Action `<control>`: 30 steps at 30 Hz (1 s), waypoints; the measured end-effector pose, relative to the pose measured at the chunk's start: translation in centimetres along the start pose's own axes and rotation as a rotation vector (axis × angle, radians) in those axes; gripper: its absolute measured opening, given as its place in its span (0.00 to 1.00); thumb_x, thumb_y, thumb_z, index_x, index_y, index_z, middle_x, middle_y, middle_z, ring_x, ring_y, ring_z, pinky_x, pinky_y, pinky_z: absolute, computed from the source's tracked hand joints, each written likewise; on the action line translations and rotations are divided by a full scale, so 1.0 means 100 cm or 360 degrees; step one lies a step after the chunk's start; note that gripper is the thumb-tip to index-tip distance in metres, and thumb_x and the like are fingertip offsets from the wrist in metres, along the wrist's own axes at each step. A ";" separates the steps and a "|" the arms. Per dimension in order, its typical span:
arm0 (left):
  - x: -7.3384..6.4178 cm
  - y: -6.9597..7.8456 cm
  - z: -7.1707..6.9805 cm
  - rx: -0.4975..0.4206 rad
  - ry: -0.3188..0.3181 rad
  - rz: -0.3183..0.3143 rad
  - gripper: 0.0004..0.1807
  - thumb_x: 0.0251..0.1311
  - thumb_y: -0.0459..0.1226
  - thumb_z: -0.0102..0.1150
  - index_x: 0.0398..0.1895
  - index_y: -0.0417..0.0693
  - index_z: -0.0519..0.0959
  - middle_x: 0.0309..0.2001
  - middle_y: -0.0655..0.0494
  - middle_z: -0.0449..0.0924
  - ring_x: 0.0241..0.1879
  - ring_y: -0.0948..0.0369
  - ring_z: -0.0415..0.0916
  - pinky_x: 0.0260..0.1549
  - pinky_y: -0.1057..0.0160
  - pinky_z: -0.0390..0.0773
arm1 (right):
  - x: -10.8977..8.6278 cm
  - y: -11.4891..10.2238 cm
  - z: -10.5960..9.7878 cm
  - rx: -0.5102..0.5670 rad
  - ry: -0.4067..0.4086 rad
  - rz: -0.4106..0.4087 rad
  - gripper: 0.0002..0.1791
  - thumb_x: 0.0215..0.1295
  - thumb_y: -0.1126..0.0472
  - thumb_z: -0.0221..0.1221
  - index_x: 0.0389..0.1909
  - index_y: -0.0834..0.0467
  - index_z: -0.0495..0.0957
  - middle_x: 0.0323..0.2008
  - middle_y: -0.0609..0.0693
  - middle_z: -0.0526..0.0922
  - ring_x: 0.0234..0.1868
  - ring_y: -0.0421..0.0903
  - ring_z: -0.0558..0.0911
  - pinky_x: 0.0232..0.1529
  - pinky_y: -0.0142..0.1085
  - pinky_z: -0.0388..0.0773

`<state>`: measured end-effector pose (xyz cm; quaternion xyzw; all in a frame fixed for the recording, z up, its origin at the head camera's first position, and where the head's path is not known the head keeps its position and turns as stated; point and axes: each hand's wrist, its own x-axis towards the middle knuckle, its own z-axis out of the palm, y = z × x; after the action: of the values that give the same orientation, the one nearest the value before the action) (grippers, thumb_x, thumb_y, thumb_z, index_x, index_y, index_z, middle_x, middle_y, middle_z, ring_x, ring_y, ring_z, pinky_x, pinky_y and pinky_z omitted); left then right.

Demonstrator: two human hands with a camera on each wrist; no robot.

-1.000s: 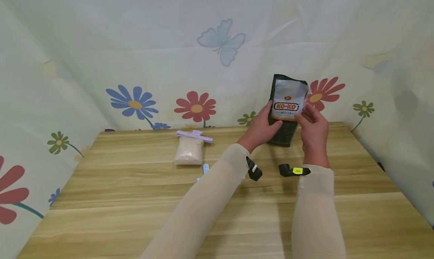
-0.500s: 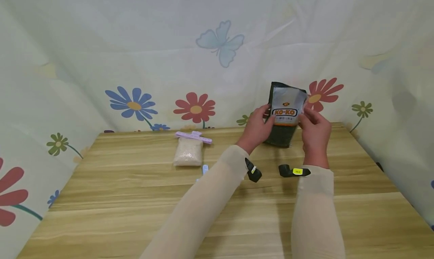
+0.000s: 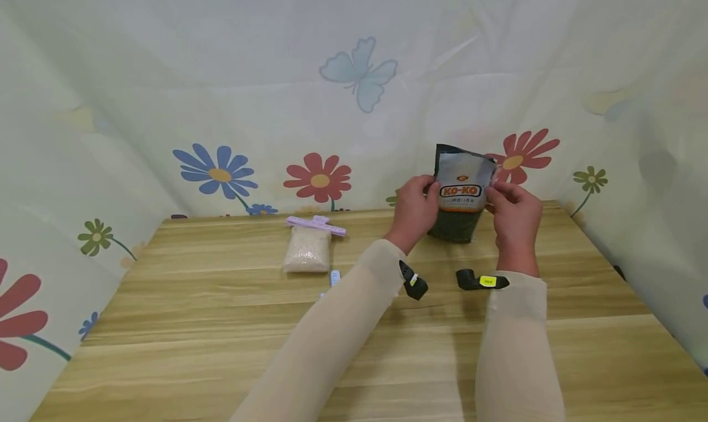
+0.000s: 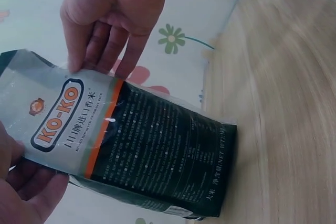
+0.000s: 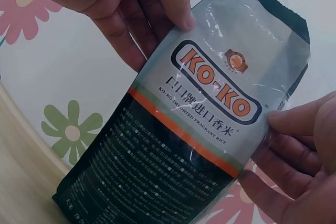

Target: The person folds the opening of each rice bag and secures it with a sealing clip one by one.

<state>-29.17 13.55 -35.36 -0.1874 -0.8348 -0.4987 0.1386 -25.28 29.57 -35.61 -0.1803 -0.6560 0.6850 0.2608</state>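
A dark green and silver KO-KO rice bag [image 3: 463, 191] stands nearly upright at the back right, its bottom at the tabletop. My left hand [image 3: 416, 210] grips its left edge beside the printed logo, with the thumb on the front. On the opposite edge, my right hand [image 3: 514, 216] pinches the side of the bag between thumb and fingers. The right wrist view shows the bag's flat, dark top edge [image 5: 275, 3] rising above both hands. Some fingers of each hand are hidden behind the bag.
A small clear bag of white rice [image 3: 307, 250] sits left of the hands, with a purple sealing clip [image 3: 316, 225] across its top. A light blue clip [image 3: 335, 278] lies partly hidden by the left sleeve. Flowered cloth [image 3: 249, 102] hangs behind the wooden table [image 3: 210, 336].
The rice bag has come down and slightly left, its bottom now at the tabletop. My left hand has shifted left and lower on its edge; the right hand has followed slightly down.
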 end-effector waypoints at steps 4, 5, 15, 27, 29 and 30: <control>-0.001 -0.002 -0.003 -0.0013 0.0070 0.0006 0.14 0.71 0.40 0.51 0.49 0.41 0.81 0.45 0.48 0.82 0.44 0.57 0.81 0.42 0.63 0.81 | -0.002 0.000 0.002 0.0044 -0.0041 0.0000 0.17 0.62 0.60 0.64 0.50 0.64 0.81 0.35 0.41 0.81 0.38 0.38 0.81 0.40 0.24 0.79; -0.001 -0.002 -0.005 -0.0024 0.0083 0.0000 0.14 0.71 0.40 0.51 0.49 0.41 0.82 0.45 0.48 0.82 0.44 0.57 0.81 0.42 0.63 0.81 | -0.003 0.000 0.003 0.0048 -0.0055 -0.0004 0.18 0.62 0.60 0.64 0.50 0.64 0.81 0.35 0.41 0.81 0.38 0.38 0.81 0.39 0.23 0.79; -0.009 -0.005 -0.018 -0.0096 0.0119 -0.0058 0.14 0.70 0.40 0.52 0.49 0.42 0.82 0.46 0.49 0.83 0.45 0.57 0.81 0.42 0.62 0.81 | -0.006 -0.001 0.005 -0.0179 -0.0187 -0.0074 0.18 0.64 0.56 0.62 0.52 0.61 0.81 0.38 0.41 0.81 0.38 0.36 0.82 0.43 0.26 0.81; -0.015 -0.009 -0.036 -0.0101 0.0152 -0.0049 0.13 0.69 0.40 0.54 0.47 0.41 0.83 0.45 0.49 0.84 0.44 0.57 0.82 0.42 0.60 0.82 | -0.013 -0.008 0.011 -0.0373 -0.0356 -0.0089 0.19 0.67 0.54 0.60 0.54 0.59 0.79 0.43 0.45 0.81 0.39 0.35 0.82 0.42 0.23 0.80; -0.016 -0.009 -0.040 -0.0090 0.0144 -0.0051 0.13 0.69 0.40 0.54 0.47 0.41 0.83 0.44 0.49 0.84 0.44 0.57 0.82 0.42 0.60 0.82 | -0.014 -0.008 0.012 -0.0371 -0.0375 -0.0099 0.18 0.67 0.54 0.60 0.53 0.60 0.79 0.42 0.45 0.81 0.39 0.35 0.83 0.42 0.24 0.80; -0.016 -0.009 -0.041 -0.0086 0.0134 -0.0055 0.14 0.69 0.40 0.53 0.47 0.41 0.82 0.45 0.49 0.84 0.44 0.57 0.82 0.42 0.60 0.82 | -0.015 -0.008 0.013 -0.0369 -0.0382 -0.0104 0.18 0.67 0.54 0.60 0.53 0.60 0.79 0.42 0.45 0.81 0.39 0.35 0.83 0.42 0.24 0.81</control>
<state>-27.92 9.23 -34.81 -0.1555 -0.8176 -0.5308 0.1599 -24.79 27.65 -34.90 -0.1046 -0.7626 0.6124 0.1801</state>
